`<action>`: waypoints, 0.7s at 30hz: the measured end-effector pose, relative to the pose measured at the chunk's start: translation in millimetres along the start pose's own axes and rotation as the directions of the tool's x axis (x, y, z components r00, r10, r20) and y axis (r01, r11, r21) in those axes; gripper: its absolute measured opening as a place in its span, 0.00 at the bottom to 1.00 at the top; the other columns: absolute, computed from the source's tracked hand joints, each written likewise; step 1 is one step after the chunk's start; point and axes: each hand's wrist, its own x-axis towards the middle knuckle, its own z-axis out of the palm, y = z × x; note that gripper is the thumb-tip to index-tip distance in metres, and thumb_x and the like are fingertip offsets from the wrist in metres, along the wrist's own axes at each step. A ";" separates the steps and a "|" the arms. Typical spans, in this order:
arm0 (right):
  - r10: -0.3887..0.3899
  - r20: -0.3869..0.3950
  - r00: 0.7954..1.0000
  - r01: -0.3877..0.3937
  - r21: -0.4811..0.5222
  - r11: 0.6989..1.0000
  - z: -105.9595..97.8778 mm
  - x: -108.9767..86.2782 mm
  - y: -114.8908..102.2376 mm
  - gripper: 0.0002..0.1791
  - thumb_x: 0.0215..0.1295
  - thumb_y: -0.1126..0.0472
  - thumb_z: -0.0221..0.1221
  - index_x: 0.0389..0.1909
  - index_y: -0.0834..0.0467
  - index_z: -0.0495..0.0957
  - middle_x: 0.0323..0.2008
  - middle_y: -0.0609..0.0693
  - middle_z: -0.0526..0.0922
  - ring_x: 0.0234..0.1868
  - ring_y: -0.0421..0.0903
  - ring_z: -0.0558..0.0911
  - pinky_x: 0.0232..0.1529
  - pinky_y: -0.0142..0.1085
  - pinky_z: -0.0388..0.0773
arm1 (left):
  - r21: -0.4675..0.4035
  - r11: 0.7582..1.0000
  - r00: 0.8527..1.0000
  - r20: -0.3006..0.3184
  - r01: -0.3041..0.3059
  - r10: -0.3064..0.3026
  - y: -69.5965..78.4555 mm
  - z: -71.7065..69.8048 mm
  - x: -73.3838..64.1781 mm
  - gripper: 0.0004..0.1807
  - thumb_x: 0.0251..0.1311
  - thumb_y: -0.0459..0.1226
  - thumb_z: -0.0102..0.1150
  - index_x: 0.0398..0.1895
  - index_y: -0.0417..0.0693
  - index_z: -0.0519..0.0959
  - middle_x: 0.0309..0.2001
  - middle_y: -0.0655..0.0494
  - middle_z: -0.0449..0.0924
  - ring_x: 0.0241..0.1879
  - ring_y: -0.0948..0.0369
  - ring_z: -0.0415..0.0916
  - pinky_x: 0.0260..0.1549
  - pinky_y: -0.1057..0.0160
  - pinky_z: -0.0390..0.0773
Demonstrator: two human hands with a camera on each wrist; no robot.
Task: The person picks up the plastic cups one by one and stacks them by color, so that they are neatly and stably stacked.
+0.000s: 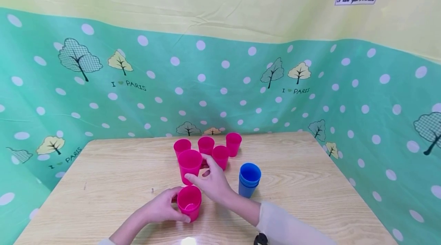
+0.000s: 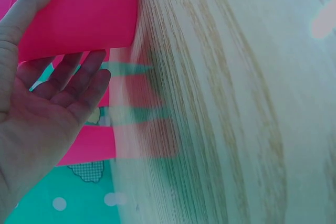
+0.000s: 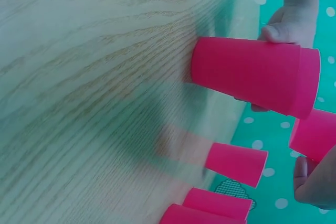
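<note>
My left hand (image 1: 160,206) holds a nested stack of pink cups (image 1: 190,214) near the front of the table, thumb on one side and fingers round the other. A second rim shows just below the top one in the right wrist view, where the stack (image 3: 247,74) stands with its base at the tabletop. My right hand (image 1: 214,185) grips one more pink cup (image 1: 188,164) between thumb and fingers. That cup (image 3: 317,135) is raised off the table, upright, just beyond the stack's rim. Right fingers are partly hidden behind it.
Several single pink cups (image 1: 234,145) stand upright at the back of the wooden table (image 1: 131,168). To the right of my right hand is a nested stack of blue cups (image 1: 247,189). A dotted green and yellow curtain (image 1: 224,84) hangs behind the table and along its sides.
</note>
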 end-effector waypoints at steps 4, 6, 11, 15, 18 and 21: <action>-0.005 -0.001 1.000 0.005 0.009 1.000 -2.1 -0.9 -1.1 0.33 0.54 0.46 0.65 0.60 0.46 0.64 0.47 0.40 0.76 0.47 0.39 0.74 0.42 0.29 0.74 | 0.007 1.000 1.000 -0.001 0.006 -0.006 0.2 -0.1 0.3 0.29 0.43 0.42 0.73 0.50 0.50 0.74 0.44 0.59 0.81 0.43 0.70 0.76 0.44 0.69 0.76; -0.011 0.000 1.000 0.011 0.011 1.000 -3.0 -1.7 -2.4 0.33 0.54 0.47 0.66 0.59 0.46 0.65 0.47 0.41 0.77 0.47 0.39 0.74 0.42 0.29 0.74 | 0.009 1.000 1.000 0.002 0.012 -0.013 0.5 -0.5 0.4 0.28 0.43 0.42 0.73 0.50 0.49 0.74 0.43 0.59 0.81 0.43 0.69 0.76 0.43 0.69 0.76; -0.032 0.025 0.999 0.031 0.017 0.999 -5.1 -7.3 -8.4 0.33 0.54 0.47 0.66 0.60 0.47 0.65 0.47 0.40 0.77 0.47 0.39 0.74 0.44 0.33 0.75 | 0.004 1.000 0.999 0.016 0.031 -0.031 1.2 -1.2 0.9 0.28 0.44 0.42 0.72 0.51 0.50 0.74 0.44 0.59 0.80 0.44 0.69 0.76 0.44 0.69 0.76; -0.023 0.063 0.998 0.023 0.016 1.000 -6.8 -13.7 -13.3 0.33 0.54 0.46 0.66 0.60 0.44 0.64 0.47 0.38 0.76 0.48 0.39 0.74 0.47 0.37 0.76 | 0.016 0.999 0.999 0.016 0.032 -0.032 0.7 -1.0 1.5 0.30 0.45 0.44 0.72 0.54 0.53 0.72 0.46 0.60 0.80 0.46 0.69 0.76 0.46 0.68 0.75; -0.024 0.086 0.996 0.023 0.010 1.000 -8.1 -17.6 -15.2 0.32 0.54 0.47 0.66 0.60 0.44 0.65 0.47 0.38 0.77 0.47 0.38 0.74 0.46 0.37 0.76 | 0.024 0.999 0.999 0.016 0.027 -0.027 0.1 -1.0 1.5 0.30 0.45 0.44 0.72 0.55 0.54 0.72 0.47 0.61 0.80 0.47 0.69 0.76 0.47 0.68 0.75; -0.040 0.106 0.994 0.040 0.008 0.999 -9.0 -19.8 -15.7 0.31 0.54 0.48 0.65 0.59 0.45 0.66 0.47 0.38 0.77 0.47 0.38 0.75 0.46 0.35 0.76 | 0.020 0.999 0.999 0.022 0.029 -0.030 0.0 -1.4 1.3 0.30 0.46 0.44 0.71 0.54 0.54 0.72 0.47 0.60 0.80 0.47 0.69 0.75 0.47 0.68 0.75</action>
